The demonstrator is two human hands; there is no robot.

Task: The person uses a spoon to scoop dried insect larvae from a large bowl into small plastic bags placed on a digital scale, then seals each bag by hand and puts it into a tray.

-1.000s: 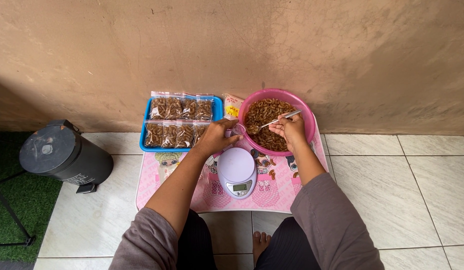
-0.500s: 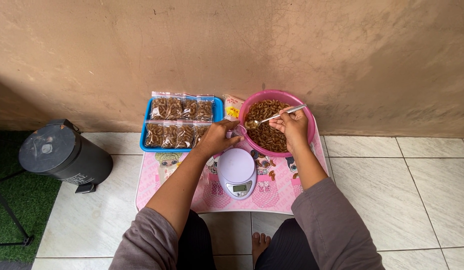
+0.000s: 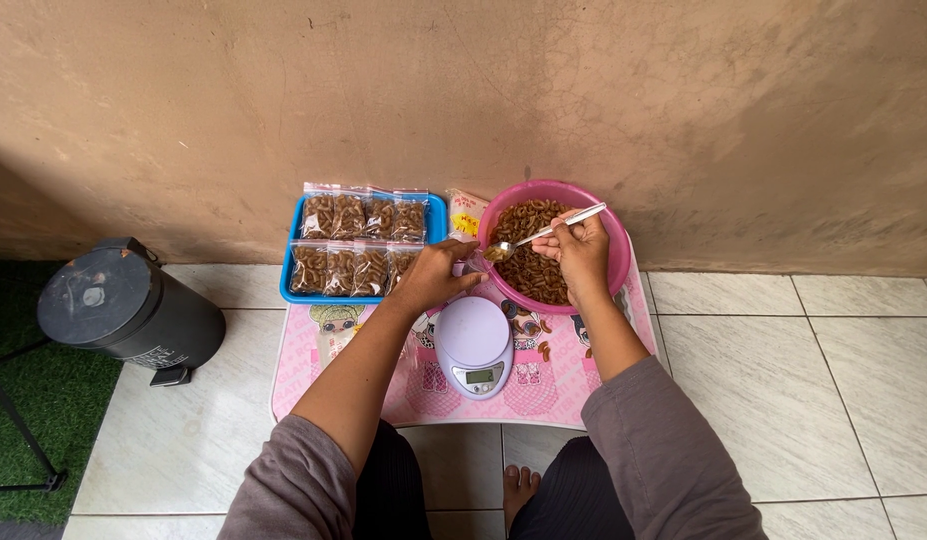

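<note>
My right hand (image 3: 579, 252) holds a white-handled spoon (image 3: 543, 233) above a pink bowl (image 3: 613, 255) full of brown curled snacks; the spoon's tip carries some and points left. My left hand (image 3: 433, 276) holds a small clear plastic bag (image 3: 467, 266) just left of the bowl, close under the spoon's tip. A white digital kitchen scale (image 3: 474, 345) stands in front of both hands on a low pink table (image 3: 313, 370). A blue tray (image 3: 288, 290) at the table's back left holds several filled clear bags of the same snack.
A dark pedal bin (image 3: 123, 310) stands on the tiled floor at the left, beside green turf (image 3: 23, 400) and a black stand leg. A yellow-and-white packet (image 3: 465, 212) lies between tray and bowl. A plastered wall rises right behind the table. My foot (image 3: 517, 492) shows below the table.
My right hand has lifted the spoon out of the bowl and swung its loaded tip left toward the bag in my left hand. The left hand has barely moved.
</note>
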